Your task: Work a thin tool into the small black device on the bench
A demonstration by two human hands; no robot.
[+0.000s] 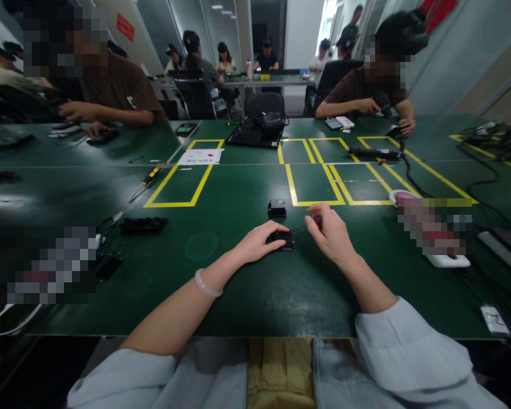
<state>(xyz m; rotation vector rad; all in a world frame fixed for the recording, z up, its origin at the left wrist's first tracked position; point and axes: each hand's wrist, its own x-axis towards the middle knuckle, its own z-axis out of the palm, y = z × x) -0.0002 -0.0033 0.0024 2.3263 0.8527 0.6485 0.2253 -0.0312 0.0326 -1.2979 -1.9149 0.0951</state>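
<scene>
Lays the left hand over a small black part on the green table, straight in front of the body. Hides much of the part under the fingers, leaving in sight little more than a dark patch between thumb and forefinger and the right end. Sets thumb and forefinger slightly apart across the part; cannot tell whether pinching or merely pressing down. Closes the right hand on the handle of a thin dark tool, thumb and fingers bent in close, covering some of the handle. Points the tool's shaft left and a little toward the body, long axis nearly crosswise, tip by the part's far right corner. Cannot make out the tip's shape, nor whether touching the part or just beside. Cannot settle the part's long axis with so much covered; can follow only a near edge running roughly left to right. Just beyond the left fingertips, shows a black block, wider from left to right, detail lost in the dark. Farther left, shows a black strip, long axis also crosswise. Reveals little of a white-edged device at right, largely pixelated. Cuts off both pale sleeves toward the bottom edge.
</scene>
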